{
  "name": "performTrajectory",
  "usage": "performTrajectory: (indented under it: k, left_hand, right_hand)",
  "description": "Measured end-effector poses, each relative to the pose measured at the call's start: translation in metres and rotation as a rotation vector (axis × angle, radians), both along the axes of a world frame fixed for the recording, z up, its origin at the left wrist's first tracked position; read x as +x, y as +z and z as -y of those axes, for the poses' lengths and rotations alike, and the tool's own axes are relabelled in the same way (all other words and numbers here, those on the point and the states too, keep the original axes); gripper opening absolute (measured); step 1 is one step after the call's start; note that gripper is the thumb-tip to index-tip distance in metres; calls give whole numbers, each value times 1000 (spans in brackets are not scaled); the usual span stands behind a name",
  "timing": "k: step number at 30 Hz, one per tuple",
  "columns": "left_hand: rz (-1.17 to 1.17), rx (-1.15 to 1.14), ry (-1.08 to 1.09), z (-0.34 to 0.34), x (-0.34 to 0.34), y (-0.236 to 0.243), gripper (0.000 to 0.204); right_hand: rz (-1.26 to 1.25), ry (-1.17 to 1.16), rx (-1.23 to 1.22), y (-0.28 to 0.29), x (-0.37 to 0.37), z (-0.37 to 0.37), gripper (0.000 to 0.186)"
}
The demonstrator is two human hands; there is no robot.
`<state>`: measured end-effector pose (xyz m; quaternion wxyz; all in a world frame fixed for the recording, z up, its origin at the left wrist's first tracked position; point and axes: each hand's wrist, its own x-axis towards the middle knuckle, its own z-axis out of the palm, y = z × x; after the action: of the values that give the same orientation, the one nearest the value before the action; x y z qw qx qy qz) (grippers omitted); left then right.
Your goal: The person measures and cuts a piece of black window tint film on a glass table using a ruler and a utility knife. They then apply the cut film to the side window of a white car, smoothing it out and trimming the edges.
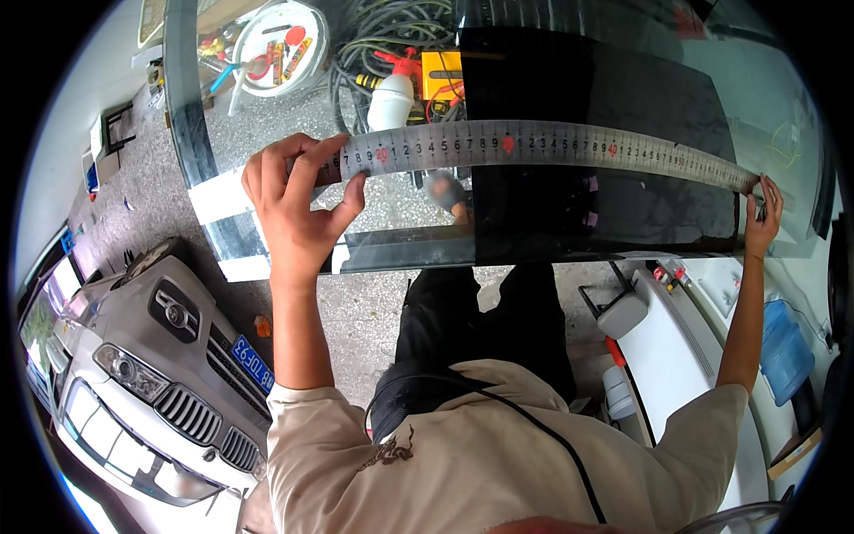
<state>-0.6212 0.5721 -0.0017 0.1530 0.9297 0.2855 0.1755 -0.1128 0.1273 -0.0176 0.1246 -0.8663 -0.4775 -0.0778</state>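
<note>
A long steel ruler with black and red markings spans from left to right above a glass pane. Its left part is pinched between the thumb and fingers of my left hand; the other fingers curl behind it. At the far right end, my right hand grips the ruler between thumb and fingers. A sheet of dark film covers the middle and right of the glass beneath the ruler. Whether the ruler touches the glass or film, I cannot tell.
Through the glass show a white bucket with small tools on it, coiled hoses, a white spray bottle and a yellow box. A silver car stands at left. A white counter and blue water jug are at right.
</note>
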Motion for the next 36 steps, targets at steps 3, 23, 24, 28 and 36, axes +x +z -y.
performTrajectory:
  k: [3, 23, 24, 28, 36]
  left_hand:
    - [-7, 3, -1, 1, -1, 0, 39]
    - [29, 16, -55, -1, -3, 1, 43]
    - [41, 16, -84, 1, -2, 5, 43]
    - [158, 40, -129, 4, -10, 2, 36]
    - [21, -184, -395, 114, 83, 37, 38]
  right_hand:
    - [-17, -35, -7, 1, -2, 0, 41]
    - [-79, -298, 352, -18, 7, 24, 32]
    - [-103, -370, 483, -26, 16, 36, 31]
    - [-362, -477, 677, -11, 7, 28, 23]
    - [-1560, -85, 94, 104, -116, -114, 32]
